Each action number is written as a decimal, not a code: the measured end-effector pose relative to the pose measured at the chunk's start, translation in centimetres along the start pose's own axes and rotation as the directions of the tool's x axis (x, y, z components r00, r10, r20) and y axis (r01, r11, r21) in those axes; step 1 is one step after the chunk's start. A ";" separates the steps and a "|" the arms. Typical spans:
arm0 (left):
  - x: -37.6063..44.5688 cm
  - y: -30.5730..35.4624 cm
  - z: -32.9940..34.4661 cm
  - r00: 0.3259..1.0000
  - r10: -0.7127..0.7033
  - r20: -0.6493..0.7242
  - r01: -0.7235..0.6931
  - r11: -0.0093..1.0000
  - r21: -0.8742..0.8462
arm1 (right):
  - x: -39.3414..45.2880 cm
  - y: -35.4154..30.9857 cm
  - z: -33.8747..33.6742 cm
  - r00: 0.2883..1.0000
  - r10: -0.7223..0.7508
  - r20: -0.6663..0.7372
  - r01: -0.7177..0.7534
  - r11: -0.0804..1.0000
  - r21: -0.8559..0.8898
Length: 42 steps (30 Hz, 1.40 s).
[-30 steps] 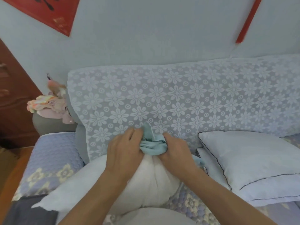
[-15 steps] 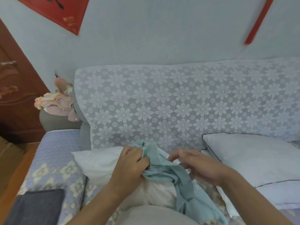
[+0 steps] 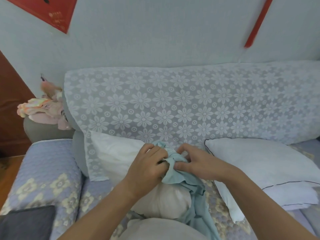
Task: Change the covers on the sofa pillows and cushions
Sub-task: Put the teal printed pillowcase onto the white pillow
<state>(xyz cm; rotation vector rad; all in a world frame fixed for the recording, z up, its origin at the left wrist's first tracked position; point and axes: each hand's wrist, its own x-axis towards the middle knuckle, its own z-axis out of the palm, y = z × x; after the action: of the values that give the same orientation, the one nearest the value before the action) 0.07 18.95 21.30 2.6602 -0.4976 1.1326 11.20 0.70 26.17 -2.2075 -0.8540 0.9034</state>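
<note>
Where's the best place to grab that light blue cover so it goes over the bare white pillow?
Probably at its bunched edge, where both hands already grip it: the left hand and right hand pinch the cover from either side on top of the pillow. The rest hangs loose toward the person, so gripping there would likely only drag it.

The right hand, which half a second ago hovered open just above the teal cover, now pinches its bunched edge, right beside the left hand, so both hands grip the gathered cloth together again as they did a second ago. The cover's loose tail, spread wide to the right half a second ago, now hangs narrower down the right side of the bare white pillow. More of that pillow shows to the left of the hands than a second ago, its upper corner leaning against the lace-covered backrest.
</note>
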 end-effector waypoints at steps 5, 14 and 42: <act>-0.9 2.6 -0.7 0.997 0.075 -0.030 -0.076 0.997 -0.032 | -0.3 0.7 1.0 0.995 0.025 0.096 -0.020 0.999 -0.051; -1.3 3.1 -1.0 0.999 -0.029 0.036 0.030 0.999 -0.023 | -1.2 1.3 1.7 1.000 0.000 0.003 0.000 0.994 0.111; 2.6 6.2 -2.1 0.067 -0.678 0.732 0.856 -0.338 -0.391 | -2.6 0.1 6.3 0.819 0.211 -0.533 -0.084 0.964 0.253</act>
<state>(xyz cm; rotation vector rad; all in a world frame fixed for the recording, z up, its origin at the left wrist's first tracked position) -1.94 13.32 24.99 1.3613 0.7243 -0.0390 5.04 0.51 23.39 -2.1810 -0.2873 0.3469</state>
